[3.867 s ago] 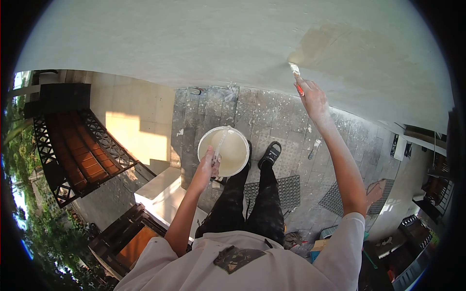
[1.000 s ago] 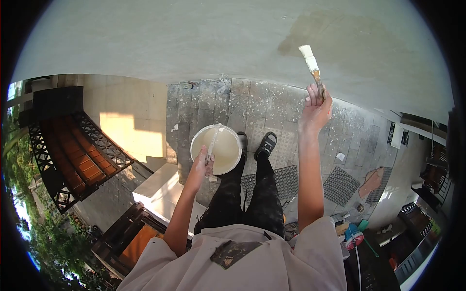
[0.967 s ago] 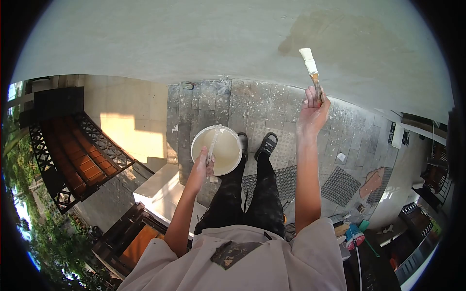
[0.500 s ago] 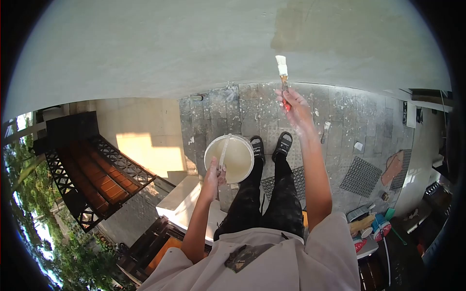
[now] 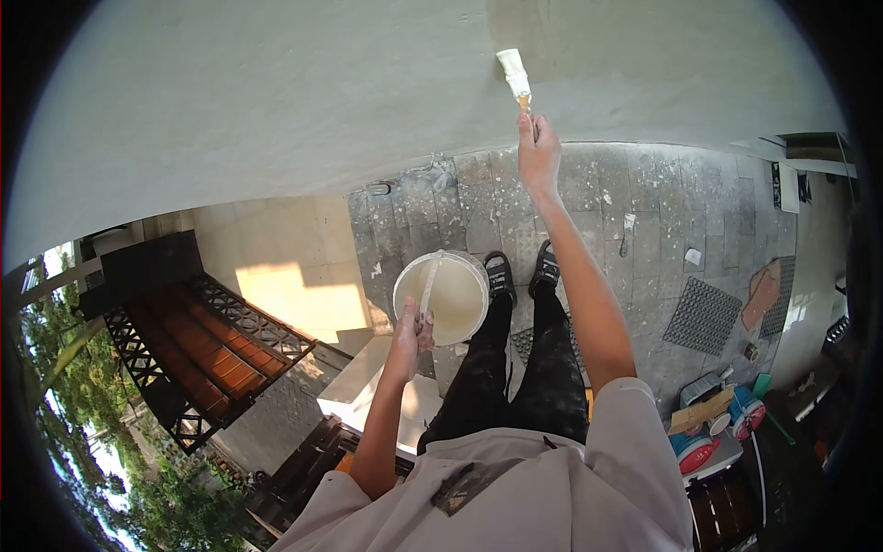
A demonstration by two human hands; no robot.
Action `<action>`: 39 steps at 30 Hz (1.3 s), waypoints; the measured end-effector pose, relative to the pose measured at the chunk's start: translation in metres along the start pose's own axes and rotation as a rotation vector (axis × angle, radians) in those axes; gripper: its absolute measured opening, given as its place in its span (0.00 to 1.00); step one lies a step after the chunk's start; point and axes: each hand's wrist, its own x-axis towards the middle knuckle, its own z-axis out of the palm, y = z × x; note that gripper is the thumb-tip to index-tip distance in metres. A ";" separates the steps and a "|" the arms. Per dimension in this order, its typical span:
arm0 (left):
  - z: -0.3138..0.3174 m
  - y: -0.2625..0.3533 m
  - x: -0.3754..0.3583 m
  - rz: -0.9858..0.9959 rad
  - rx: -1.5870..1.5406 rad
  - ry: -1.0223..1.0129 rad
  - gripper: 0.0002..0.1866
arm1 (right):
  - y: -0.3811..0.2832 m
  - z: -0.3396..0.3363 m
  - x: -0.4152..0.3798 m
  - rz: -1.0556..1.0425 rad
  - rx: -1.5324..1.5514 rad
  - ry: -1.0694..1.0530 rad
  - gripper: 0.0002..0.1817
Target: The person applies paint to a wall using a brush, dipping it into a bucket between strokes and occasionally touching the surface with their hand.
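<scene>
My right hand (image 5: 539,152) is closed round the handle of a paintbrush (image 5: 514,75), its bristles thick with white paint. The brush points up over the grey-green wall (image 5: 303,101), with its tip close to the edge of a darker patch (image 5: 552,41) on that wall. Lower down, my left hand (image 5: 410,336) grips the pale strap handle of a round white bucket (image 5: 457,299). Off-white liquid covers the inside of the bucket. It hangs in front of my legs, beside my sandalled feet.
Paint spatters dot the grey paved floor (image 5: 589,212). A dark studded mat (image 5: 703,316) and a small brush (image 5: 627,235) lie to the right. At the lower right stands a cluttered stool (image 5: 722,455). On the left is a brown slatted structure with lattice sides (image 5: 202,340).
My right hand has risen with the paintbrush, turning over so its back shows, and brought the bristles higher against the wall. My left hand still holds the bucket; the view has shifted slightly.
</scene>
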 end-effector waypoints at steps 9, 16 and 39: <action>0.004 -0.005 -0.001 0.005 -0.009 0.002 0.28 | -0.012 -0.003 -0.009 -0.017 0.131 0.077 0.21; 0.011 -0.003 -0.002 -0.029 0.025 -0.020 0.28 | -0.005 -0.017 -0.014 0.005 0.123 0.042 0.21; 0.015 -0.004 -0.003 0.011 0.022 -0.032 0.27 | 0.013 -0.039 -0.001 0.019 0.128 -0.096 0.22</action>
